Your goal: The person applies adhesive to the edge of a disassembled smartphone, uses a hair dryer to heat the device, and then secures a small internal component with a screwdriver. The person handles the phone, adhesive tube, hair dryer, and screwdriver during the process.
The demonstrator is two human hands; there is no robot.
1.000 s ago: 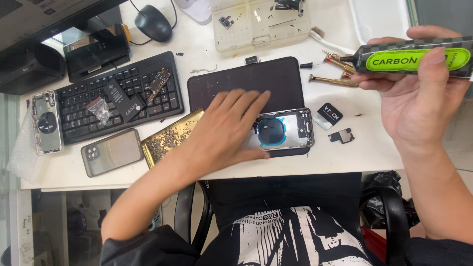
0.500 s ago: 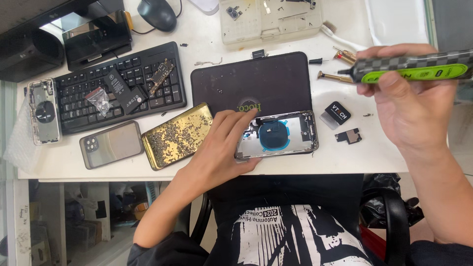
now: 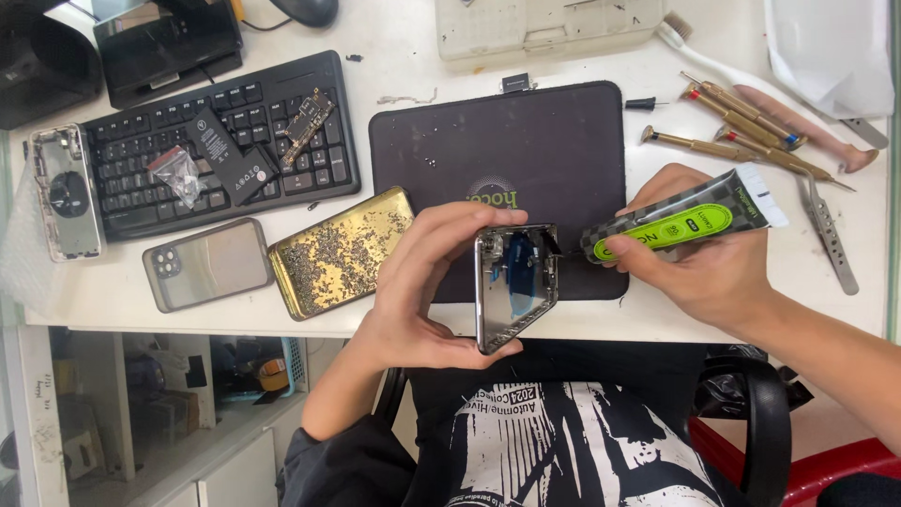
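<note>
Tilting a phone housing upright in the left hand; gripping the glue tube in the right hand, nozzle kept steady at the frame edge.

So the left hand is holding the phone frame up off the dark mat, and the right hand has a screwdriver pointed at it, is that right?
Not quite. The right hand holds a green and black tube, nozzle toward the frame, not a screwdriver. The screwdrivers lie untouched on the table behind it. The rest stands: the left hand holds the phone frame tilted up above the dark mat, as the head view shows.
</note>
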